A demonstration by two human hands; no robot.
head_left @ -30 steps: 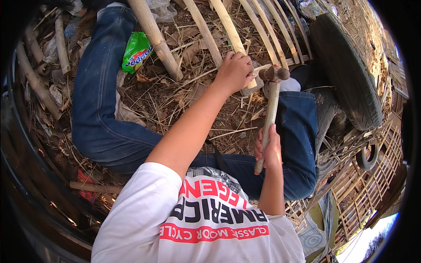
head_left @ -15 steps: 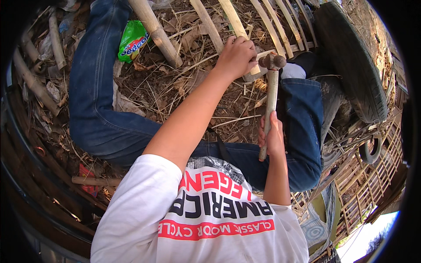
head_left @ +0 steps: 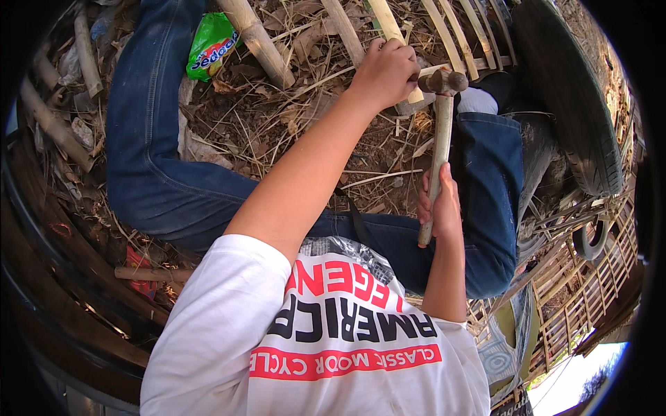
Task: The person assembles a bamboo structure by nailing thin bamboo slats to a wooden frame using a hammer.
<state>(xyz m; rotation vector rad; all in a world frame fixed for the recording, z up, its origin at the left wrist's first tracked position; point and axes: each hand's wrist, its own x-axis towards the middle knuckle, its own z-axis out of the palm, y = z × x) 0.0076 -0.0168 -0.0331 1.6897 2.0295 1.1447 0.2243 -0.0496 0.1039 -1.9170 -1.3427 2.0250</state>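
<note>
Left hand: The left hand (head_left: 388, 75) lay over a pale bamboo slat (head_left: 386, 19), its fingers (head_left: 397, 46) curled tightly around it; their tips were hidden.
Bamboo slat: It ran upward from the grip, its lower end showing just below the hand, above the littered ground (head_left: 257, 128).
Right hand: The right hand (head_left: 447, 208) gripped a hammer (head_left: 442, 142) low on its wooden handle, fingers wrapped and closed.
Hammer: It stood nearly in line with the right forearm, its head just beside the left hand; whether they touched, I could not tell.
Legs: Blue jeans (head_left: 149, 90) framed the work, knees bent outward.
Left of the slat: A thick bamboo pole (head_left: 258, 43) lay near a green packet (head_left: 210, 48).
Far right: A black tyre (head_left: 579, 97) leaned beyond the right foot.
</note>
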